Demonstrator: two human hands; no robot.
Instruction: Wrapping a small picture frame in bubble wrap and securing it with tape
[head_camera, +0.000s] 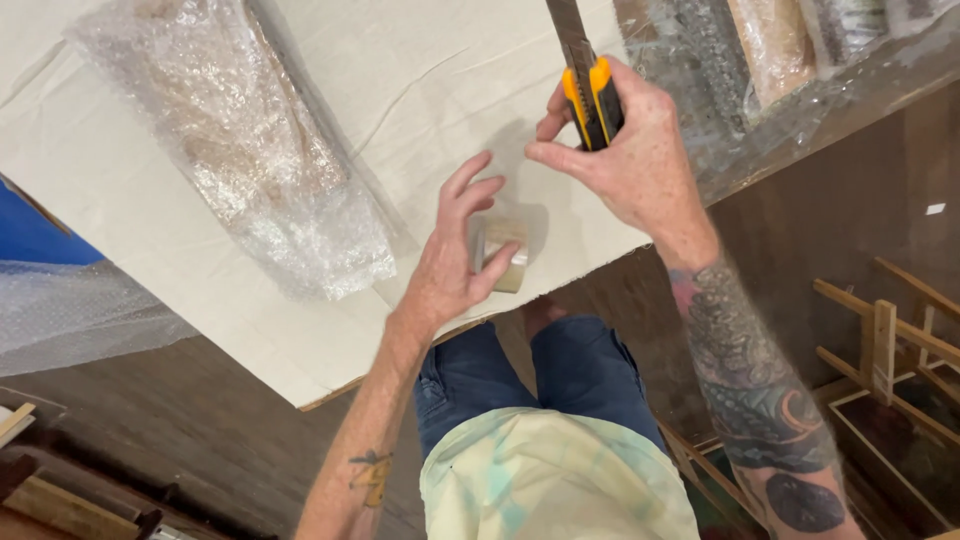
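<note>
1. Closest to the camera is the person's own body: a pale tie-dye shirt (545, 480) and dark blue jeans (560, 375), seen straight down. Both forearms reach forward from there, and the right one is heavily tattooed.
2. The left hand (450, 265) is over the near edge of the desk (140, 240), which is covered in plain whitish paper or card. Its fingers are spread wide and loose, and the thumb is hooked round a roll of clear packing tape (503, 255). So it's touching the roll on the thumb side, not properly clamped on it. The roll sits on the desk right by the near edge, just in front of the person.
3. The right hand (625, 150) is a bit further out and to the right, closed firmly round a yellow and black utility knife (590, 90). The blade is slid out and points away from the person, towards the top of the view.
4. Left of both hands, a long bundle wrapped in bubble wrap (240, 140) lies diagonally on the desk, well apart from the tape.
5. Far right at the back, more plastic-wrapped stuff (790, 60). On the dark floor down right, some wooden frames (885, 345).
</note>
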